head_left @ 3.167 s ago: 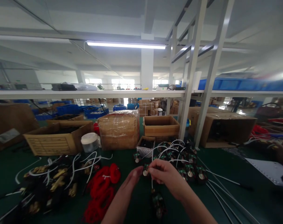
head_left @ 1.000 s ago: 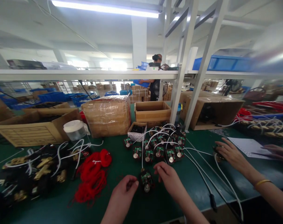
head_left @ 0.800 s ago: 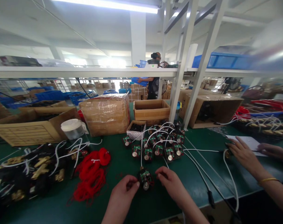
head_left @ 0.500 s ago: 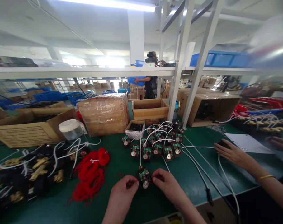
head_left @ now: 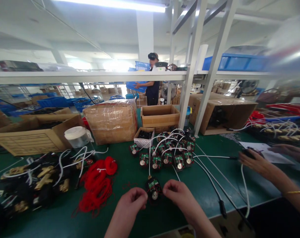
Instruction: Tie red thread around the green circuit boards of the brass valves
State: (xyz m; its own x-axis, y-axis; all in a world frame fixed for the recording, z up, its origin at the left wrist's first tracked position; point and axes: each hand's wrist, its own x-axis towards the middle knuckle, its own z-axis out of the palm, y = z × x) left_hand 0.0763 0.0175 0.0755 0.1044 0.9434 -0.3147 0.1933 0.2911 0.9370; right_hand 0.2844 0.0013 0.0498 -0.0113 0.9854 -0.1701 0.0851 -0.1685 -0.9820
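Green tabletop (head_left: 130,215) under a white shelf (head_left: 90,76); bundled red wires (head_left: 97,185) lie on the worker's left, a co-worker's hand (head_left: 258,162) holds a dark part at far right. Circuit-board unit (head_left: 153,190) sits between the worker's hands, below the grouped units (head_left: 167,158). Left hand (head_left: 132,201) and right hand (head_left: 178,195): fingertips pinched beside it; grip on any wire unclear.

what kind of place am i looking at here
Probably a factory assembly floor: small units with green circuit boards are clustered on the green workbench, brass fittings are heaped beside a red wire bundle, and a person carries a blue bin behind.
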